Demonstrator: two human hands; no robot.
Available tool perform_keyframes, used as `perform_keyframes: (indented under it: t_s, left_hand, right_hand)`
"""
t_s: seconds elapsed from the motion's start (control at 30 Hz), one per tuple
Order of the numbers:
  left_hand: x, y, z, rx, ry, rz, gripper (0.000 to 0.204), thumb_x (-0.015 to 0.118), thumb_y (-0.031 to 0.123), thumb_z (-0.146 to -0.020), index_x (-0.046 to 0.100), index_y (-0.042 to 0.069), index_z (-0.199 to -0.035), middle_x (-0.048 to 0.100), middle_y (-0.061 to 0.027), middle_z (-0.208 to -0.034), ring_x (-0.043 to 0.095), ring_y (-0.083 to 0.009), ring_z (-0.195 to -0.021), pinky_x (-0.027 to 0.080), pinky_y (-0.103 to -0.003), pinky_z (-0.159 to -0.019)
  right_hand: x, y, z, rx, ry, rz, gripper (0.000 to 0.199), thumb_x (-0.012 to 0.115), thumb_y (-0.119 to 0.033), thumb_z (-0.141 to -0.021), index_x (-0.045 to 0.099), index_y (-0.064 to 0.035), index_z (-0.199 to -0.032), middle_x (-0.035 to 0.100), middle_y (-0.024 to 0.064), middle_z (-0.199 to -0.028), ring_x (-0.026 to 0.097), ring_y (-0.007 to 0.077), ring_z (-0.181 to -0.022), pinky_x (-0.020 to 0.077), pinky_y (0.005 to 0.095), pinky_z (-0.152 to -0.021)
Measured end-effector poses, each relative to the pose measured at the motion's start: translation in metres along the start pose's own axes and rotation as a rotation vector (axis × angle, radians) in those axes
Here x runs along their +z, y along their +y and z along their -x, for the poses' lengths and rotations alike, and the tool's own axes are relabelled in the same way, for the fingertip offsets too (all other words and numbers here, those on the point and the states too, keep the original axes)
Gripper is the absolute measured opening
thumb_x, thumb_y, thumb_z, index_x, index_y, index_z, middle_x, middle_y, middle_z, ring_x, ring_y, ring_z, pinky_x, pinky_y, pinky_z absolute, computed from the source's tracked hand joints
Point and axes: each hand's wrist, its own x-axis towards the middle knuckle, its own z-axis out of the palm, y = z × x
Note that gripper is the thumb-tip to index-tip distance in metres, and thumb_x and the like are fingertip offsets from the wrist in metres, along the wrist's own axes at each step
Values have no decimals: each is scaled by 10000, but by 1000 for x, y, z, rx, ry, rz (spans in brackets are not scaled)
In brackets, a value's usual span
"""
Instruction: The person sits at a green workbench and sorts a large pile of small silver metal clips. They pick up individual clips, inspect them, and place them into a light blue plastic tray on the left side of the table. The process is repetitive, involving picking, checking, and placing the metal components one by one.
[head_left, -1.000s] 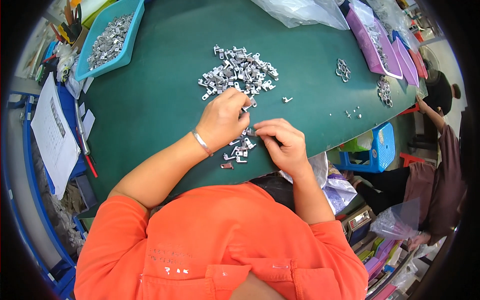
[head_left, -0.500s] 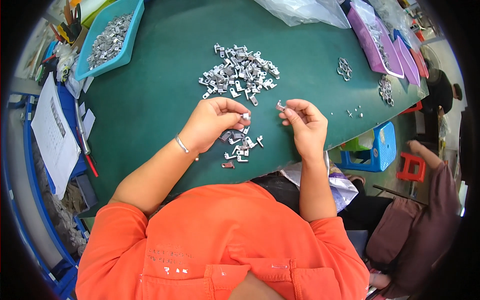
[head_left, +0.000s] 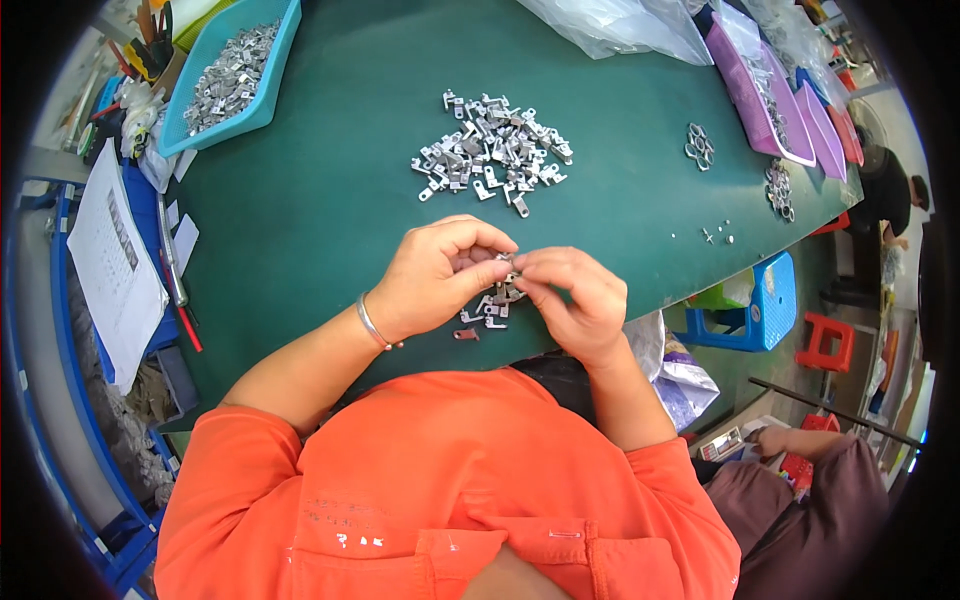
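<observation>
My left hand [head_left: 435, 275] and my right hand [head_left: 578, 300] meet fingertip to fingertip low over the table. Each is closed in a pinch. Between them is a small silvery metal bracket [head_left: 507, 258], mostly covered by the fingers; I cannot make out whether two pieces are joined there. Under and beside the fingertips lies a small group of loose brackets [head_left: 494, 312], partly hidden by my hands. One browner metal piece [head_left: 466, 334] rests nearest my body. Beyond my hands a larger heap of bent metal brackets [head_left: 490, 150] with holes is spread on the green table [head_left: 330, 150].
A turquoise basket [head_left: 278, 75] of small metal parts stands far left, near papers [head_left: 120, 270]. Far right are a purple basket [head_left: 740, 85], linked metal rings [head_left: 699, 147] and clear plastic bags [head_left: 625, 25]. A blue stool [head_left: 772, 300] and a person [head_left: 800, 510] are at the right.
My right hand has moved left and toward me, and my left slightly right, so the fingertips now meet. The person at the right has lowered an arm.
</observation>
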Motion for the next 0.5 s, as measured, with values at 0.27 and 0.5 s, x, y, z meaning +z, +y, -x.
perform_keyframes:
  t_s: [0.27,0.5]
  left_hand:
    - [-154,25,-46,506,1037,-610,185,698,62,-888,688,14,-1066,697,-55,-995,644,-104,-875,521,-240,-785]
    - [-165,22,-35,526,992,-1059,195,696,86,-855,698,72,-1050,671,-61,-1002,643,-165,-895,516,-283,-746]
  right_hand:
    - [14,42,-16,201,0,559,102,734,-23,-770,664,-19,-846,626,112,-935,612,322,-860,507,394,-755]
    - [1,37,-9,202,-87,204,74,724,-44,-799,672,-24,-847,659,111,-830,650,297,-749,525,370,-660]
